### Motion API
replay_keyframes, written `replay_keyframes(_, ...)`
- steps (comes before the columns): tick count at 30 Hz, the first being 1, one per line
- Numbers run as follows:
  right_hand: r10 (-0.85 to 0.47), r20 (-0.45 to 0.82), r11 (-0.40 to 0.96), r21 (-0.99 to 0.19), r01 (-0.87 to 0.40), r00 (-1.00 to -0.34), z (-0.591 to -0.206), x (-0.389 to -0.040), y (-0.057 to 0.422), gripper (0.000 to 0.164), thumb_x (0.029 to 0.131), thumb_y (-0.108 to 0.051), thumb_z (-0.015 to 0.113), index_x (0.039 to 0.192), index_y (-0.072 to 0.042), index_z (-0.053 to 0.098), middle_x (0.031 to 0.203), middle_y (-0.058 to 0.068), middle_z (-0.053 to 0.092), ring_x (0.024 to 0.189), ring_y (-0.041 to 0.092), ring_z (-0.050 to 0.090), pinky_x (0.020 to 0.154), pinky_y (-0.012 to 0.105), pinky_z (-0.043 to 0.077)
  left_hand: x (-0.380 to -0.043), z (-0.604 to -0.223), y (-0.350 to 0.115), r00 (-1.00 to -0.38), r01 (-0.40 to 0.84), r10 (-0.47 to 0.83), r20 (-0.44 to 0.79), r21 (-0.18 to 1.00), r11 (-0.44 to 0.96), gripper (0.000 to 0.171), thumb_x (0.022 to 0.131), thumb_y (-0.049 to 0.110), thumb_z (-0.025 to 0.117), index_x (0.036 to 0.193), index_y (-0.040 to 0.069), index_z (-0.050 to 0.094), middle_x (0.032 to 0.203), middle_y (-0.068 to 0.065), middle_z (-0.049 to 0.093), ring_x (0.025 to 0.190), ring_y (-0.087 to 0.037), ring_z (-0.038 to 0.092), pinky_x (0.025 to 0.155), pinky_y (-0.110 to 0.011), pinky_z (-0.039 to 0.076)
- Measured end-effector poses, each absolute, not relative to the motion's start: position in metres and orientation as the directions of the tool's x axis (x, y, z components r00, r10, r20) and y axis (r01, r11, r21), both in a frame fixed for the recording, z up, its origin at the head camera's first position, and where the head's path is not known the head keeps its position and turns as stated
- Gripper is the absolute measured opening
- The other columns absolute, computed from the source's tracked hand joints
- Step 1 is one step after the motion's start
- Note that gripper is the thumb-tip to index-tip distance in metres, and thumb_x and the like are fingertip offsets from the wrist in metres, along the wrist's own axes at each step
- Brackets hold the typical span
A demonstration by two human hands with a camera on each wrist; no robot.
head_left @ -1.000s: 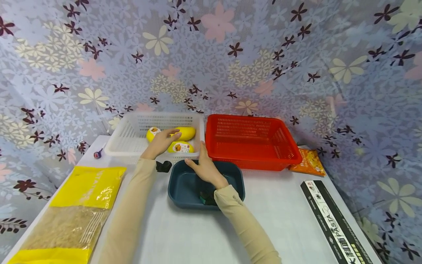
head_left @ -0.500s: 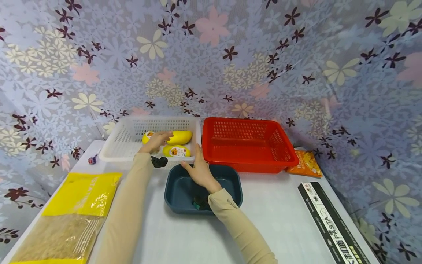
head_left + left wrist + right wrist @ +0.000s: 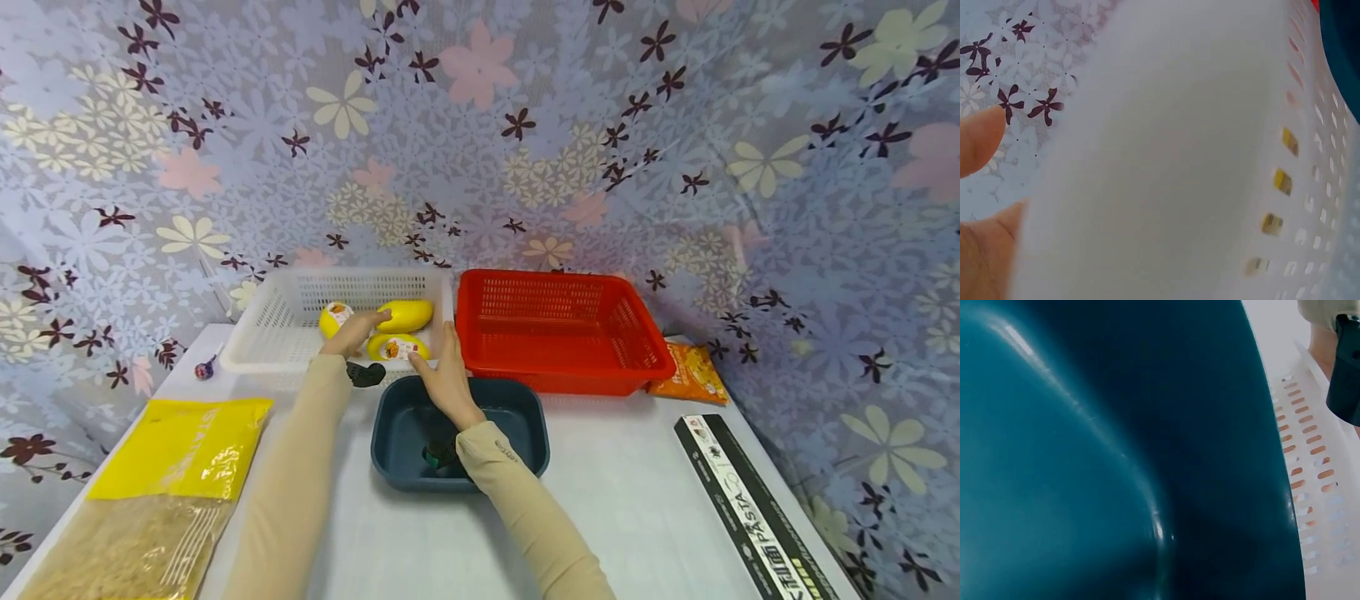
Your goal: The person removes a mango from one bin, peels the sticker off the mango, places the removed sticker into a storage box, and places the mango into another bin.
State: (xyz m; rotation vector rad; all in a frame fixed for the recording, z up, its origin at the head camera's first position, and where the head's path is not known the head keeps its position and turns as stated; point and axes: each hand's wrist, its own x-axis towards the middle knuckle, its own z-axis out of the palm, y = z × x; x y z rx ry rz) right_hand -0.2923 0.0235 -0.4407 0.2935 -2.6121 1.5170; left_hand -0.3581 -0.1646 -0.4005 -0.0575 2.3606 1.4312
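Note:
Several yellow, oval, mango-like items lie in the white perforated basket [image 3: 281,360]: one at the left [image 3: 335,317], one at the back [image 3: 406,316], one at the front [image 3: 397,347] with a printed label. My left hand [image 3: 354,332] is over the basket's front wall, its fingertips among these items. In the left wrist view the basket wall hides most of that hand; two parts of it [image 3: 982,140] show at the left edge. My right hand [image 3: 447,379] reaches across the dark teal basin [image 3: 386,471], fingers extended at the basket's front right corner, thumb near the front yellow item.
A red basket [image 3: 562,379] stands right of the white one, with an orange snack bag [image 3: 690,373] beside it. A black pasta box [image 3: 750,504] lies at the right, a yellow bag [image 3: 161,492] at the left. A lollipop [image 3: 205,369] lies near the white basket.
My left hand has come lower among the yellow items. The right hand has shifted slightly left, toward the white basket's corner. The head view has moved a little.

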Motion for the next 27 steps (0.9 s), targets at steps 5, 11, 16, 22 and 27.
replay_keyframes(5,-0.115,0.173,0.491,-0.846,-0.208,-0.978,-0.439,-0.288,0.023,0.081,0.096,-0.035,0.057,0.155,-0.005,0.01,0.163,0.014,0.011,0.148,0.035,0.021,0.118,0.056,0.02,-0.357,-0.403,-0.163,-0.919,-0.229,0.184,-0.35,0.851,0.473,0.074,0.099,0.049,0.04,0.155,0.005,0.018,0.161,-0.02,0.018,0.145,-0.044,0.02,0.112,-0.062,0.028)
replay_keyframes(11,-0.118,0.182,0.479,-0.85,-0.217,-0.976,-0.438,-0.283,0.023,0.081,0.096,-0.032,0.057,0.154,-0.001,0.011,0.163,0.017,0.011,0.149,0.034,0.018,0.12,0.052,0.019,-0.357,-0.402,-0.159,-0.918,-0.203,0.193,-0.348,0.826,0.525,0.074,0.098,0.049,0.043,0.154,0.005,0.022,0.161,-0.019,0.017,0.144,-0.043,0.025,0.112,-0.06,0.031)
replay_keyframes(16,-0.112,0.196,0.476,-0.85,-0.226,-0.974,-0.438,-0.282,0.025,0.081,0.096,-0.032,0.058,0.154,0.0,0.011,0.163,0.017,0.01,0.149,0.034,0.018,0.12,0.053,0.019,-0.358,-0.4,-0.153,-0.911,-0.156,0.216,-0.351,0.779,0.607,0.067,0.096,0.045,0.045,0.15,0.007,0.034,0.159,-0.018,0.023,0.144,-0.042,0.023,0.112,-0.062,0.028)
replay_keyframes(22,-0.118,0.196,0.487,-0.843,-0.228,-0.974,-0.438,-0.281,0.027,0.08,0.096,-0.032,0.058,0.154,0.0,0.012,0.163,0.017,0.011,0.149,0.033,0.019,0.12,0.052,0.019,-0.355,-0.397,-0.149,-0.883,-0.059,0.307,-0.354,0.734,0.677,0.06,0.096,0.03,0.046,0.149,0.004,0.035,0.158,-0.02,0.027,0.145,-0.041,0.022,0.118,-0.057,0.021)
replay_keyframes(27,-0.115,0.204,0.499,-0.834,-0.235,-0.972,-0.438,-0.28,0.027,0.081,0.096,-0.032,0.058,0.154,0.0,0.013,0.162,0.017,0.012,0.149,0.033,0.02,0.12,0.051,0.02,-0.356,-0.399,-0.148,-0.848,-0.053,0.337,-0.409,0.698,0.714,0.067,0.091,0.024,0.054,0.151,0.006,0.03,0.156,-0.022,0.027,0.143,-0.044,0.025,0.116,-0.057,0.026)
